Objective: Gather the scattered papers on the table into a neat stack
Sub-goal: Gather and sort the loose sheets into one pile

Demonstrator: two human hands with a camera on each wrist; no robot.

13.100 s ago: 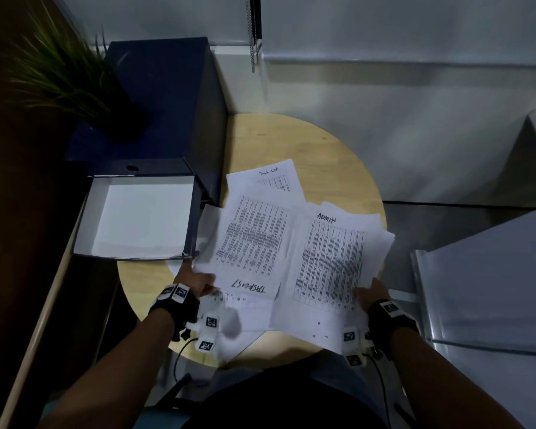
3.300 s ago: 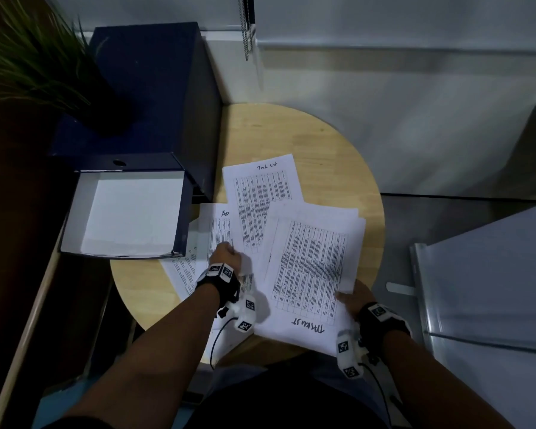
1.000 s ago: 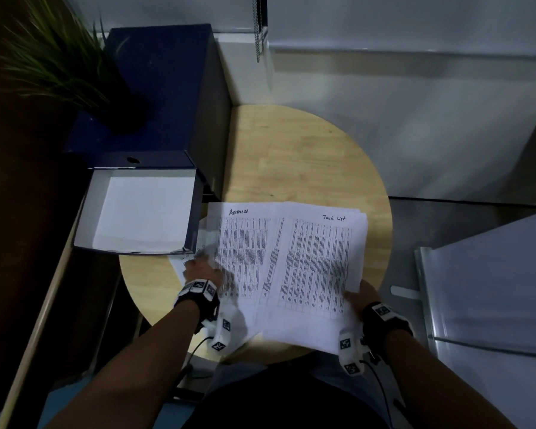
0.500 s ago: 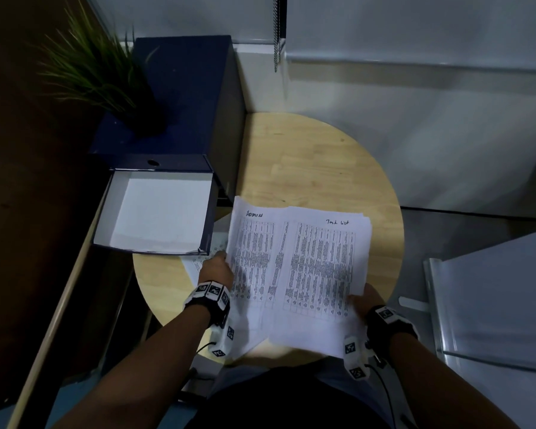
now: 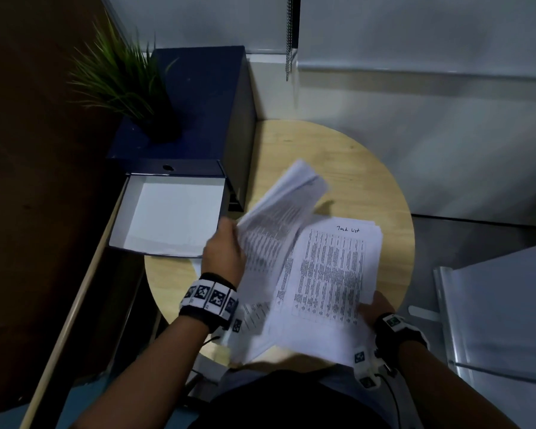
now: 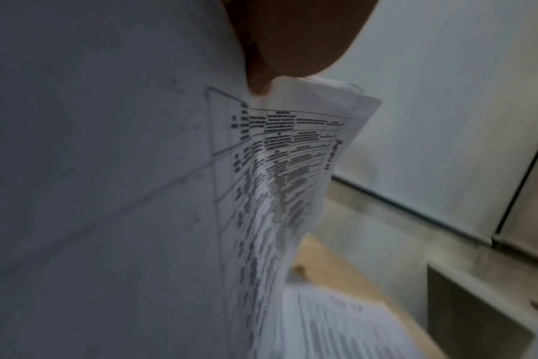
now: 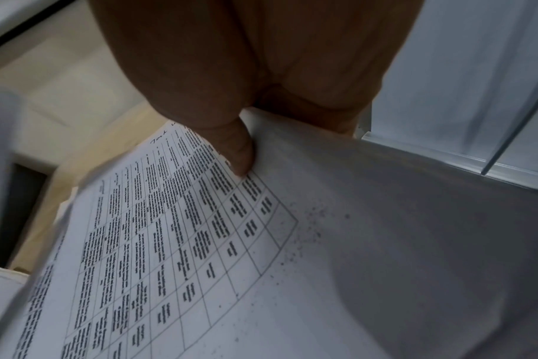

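Note:
White printed sheets with tables are in both hands over the round wooden table (image 5: 347,168). My left hand (image 5: 226,252) grips a bundle of papers (image 5: 279,218) by its left edge, lifted and tilted up so the far end bends; in the left wrist view the thumb pinches these papers (image 6: 286,175). My right hand (image 5: 373,305) holds the "Task list" stack (image 5: 331,274) at its near right corner, lying nearly flat. The thumb (image 7: 234,150) presses on the top sheet (image 7: 175,230). Loose sheets (image 5: 251,323) stick out below the stack near the table's front edge.
An open dark blue box (image 5: 167,218) with a white inside sits at the table's left edge. Behind it stands a blue cabinet (image 5: 198,97) bearing a green plant (image 5: 118,78). A grey metal surface (image 5: 502,311) lies to the right. White walls stand behind.
My left hand has lifted the left bundle off the table and swung it up and to the right. The right hand stays on the "Task list" stack.

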